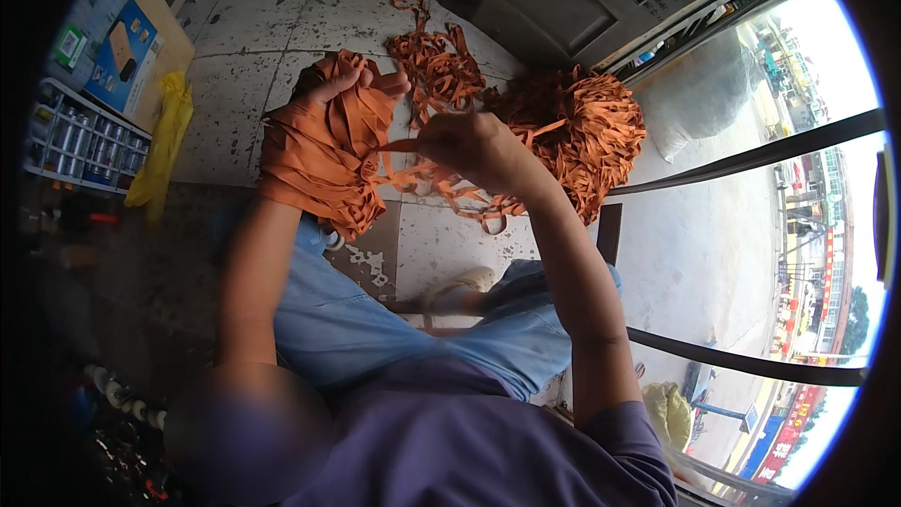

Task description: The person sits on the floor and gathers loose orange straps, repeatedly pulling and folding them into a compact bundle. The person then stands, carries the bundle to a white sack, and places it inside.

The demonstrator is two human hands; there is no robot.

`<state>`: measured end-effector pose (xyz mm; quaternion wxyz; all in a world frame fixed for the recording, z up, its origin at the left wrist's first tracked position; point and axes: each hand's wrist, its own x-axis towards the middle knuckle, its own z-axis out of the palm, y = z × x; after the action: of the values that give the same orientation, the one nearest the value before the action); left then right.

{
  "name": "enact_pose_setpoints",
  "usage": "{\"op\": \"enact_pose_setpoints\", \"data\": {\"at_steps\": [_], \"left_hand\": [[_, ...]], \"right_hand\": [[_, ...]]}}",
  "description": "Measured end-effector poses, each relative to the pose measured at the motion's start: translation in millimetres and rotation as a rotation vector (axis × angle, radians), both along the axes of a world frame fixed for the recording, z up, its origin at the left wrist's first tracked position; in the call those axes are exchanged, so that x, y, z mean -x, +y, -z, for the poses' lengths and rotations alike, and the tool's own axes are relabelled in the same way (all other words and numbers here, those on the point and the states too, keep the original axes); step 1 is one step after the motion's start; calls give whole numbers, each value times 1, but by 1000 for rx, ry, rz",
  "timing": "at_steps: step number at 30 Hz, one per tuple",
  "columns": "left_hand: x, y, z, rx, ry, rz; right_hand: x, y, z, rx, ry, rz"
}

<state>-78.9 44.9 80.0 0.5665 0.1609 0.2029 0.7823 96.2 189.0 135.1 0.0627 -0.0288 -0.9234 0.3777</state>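
Note:
A thick bundle of flat orange strap (324,160) is wound in many layers around my left hand (343,83). Only the fingers show at its far end, curled over the coils, while the palm is hidden. To the right of the bundle, my right hand (474,148) pinches a strand of the same strap, which runs across to the coils. Loose lengths hang and lie between the two hands. Beyond my right wrist, a big heap of orange strap (596,131) rests on the floor. A smaller loose tangle of strap (436,66) lies farther off.
My legs in blue jeans (338,310) are apart below the hands. A dark door (554,19) stands at the far right, beside a glass front. On the left are a rack of cans (89,141), a yellow bag (169,141) and a blue box (122,52). The tiled floor (235,38) is worn.

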Motion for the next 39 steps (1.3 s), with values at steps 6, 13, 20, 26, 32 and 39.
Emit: {"op": "enact_pose_setpoints", "data": {"at_steps": [6,13,20,26,32,39], "left_hand": [[2,14,11,-16,337,259],[18,7,3,-55,-243,-374],[49,-17,11,-290,-502,-478],[87,-9,40,-395,-115,-106],[25,15,31,-277,35,67],[1,20,23,-12,309,294]], "right_hand": [[75,30,17,-93,218,157],[-164,134,108,-92,-446,504],[-497,172,102,-413,-1431,935],[-352,151,94,-793,-1064,862],[-73,42,24,312,-412,-48],[61,33,13,-132,184,94]]}}
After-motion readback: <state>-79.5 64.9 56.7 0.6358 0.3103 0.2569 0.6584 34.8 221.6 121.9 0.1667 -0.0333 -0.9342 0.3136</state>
